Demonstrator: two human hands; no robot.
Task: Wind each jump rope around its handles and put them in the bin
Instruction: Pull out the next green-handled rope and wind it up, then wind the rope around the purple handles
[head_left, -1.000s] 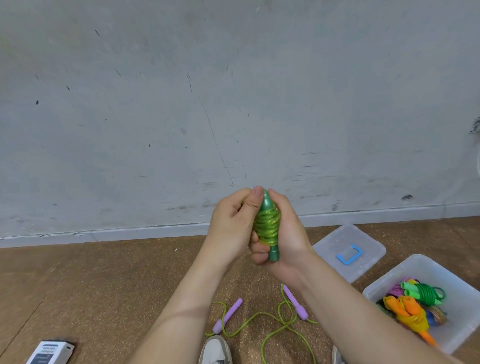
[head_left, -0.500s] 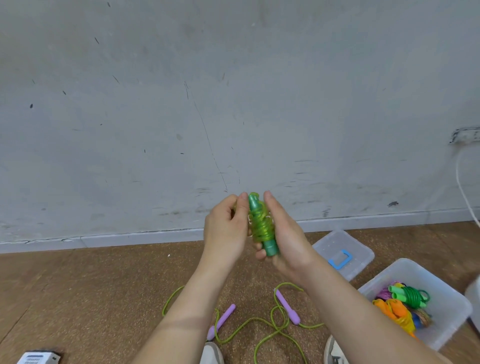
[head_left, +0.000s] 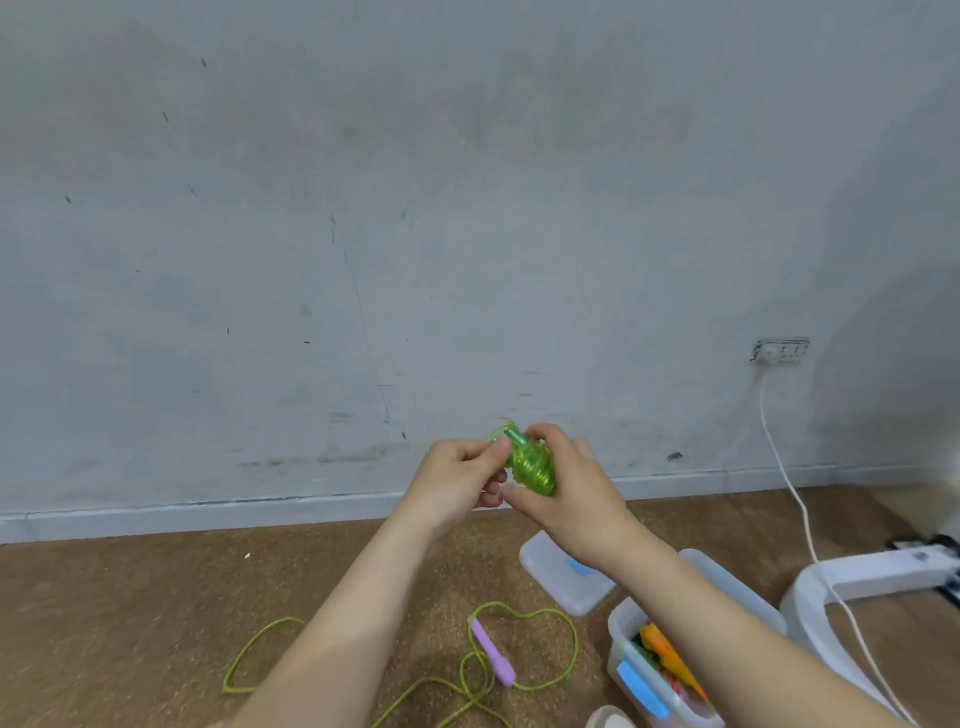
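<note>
The wound green jump rope (head_left: 530, 467), a glossy, translucent cord coiled in tight ridges round its handles, is held in mid-air in front of the wall, between both hands. The right hand (head_left: 576, 499) has its grip closed round the bundle from behind. The left hand (head_left: 457, 480) pinches the cord's small end loop at the top. Coils and fingers hide most of the handles.

Below, on the speckled brown floor (head_left: 130, 623), a loose rope (head_left: 576, 647) of thin yellow-green cord lies in slack loops with one purple handle (head_left: 493, 652) showing. The left forearm covers the rest. The right forearm crosses a clear plastic bin (head_left: 748, 597) holding orange and green bundles, and partly hides the flat lid (head_left: 550, 571) lying beside it. A white cable (head_left: 795, 499) hangs from a socket (head_left: 779, 351) on the scuffed grey wall (head_left: 467, 208).
</note>
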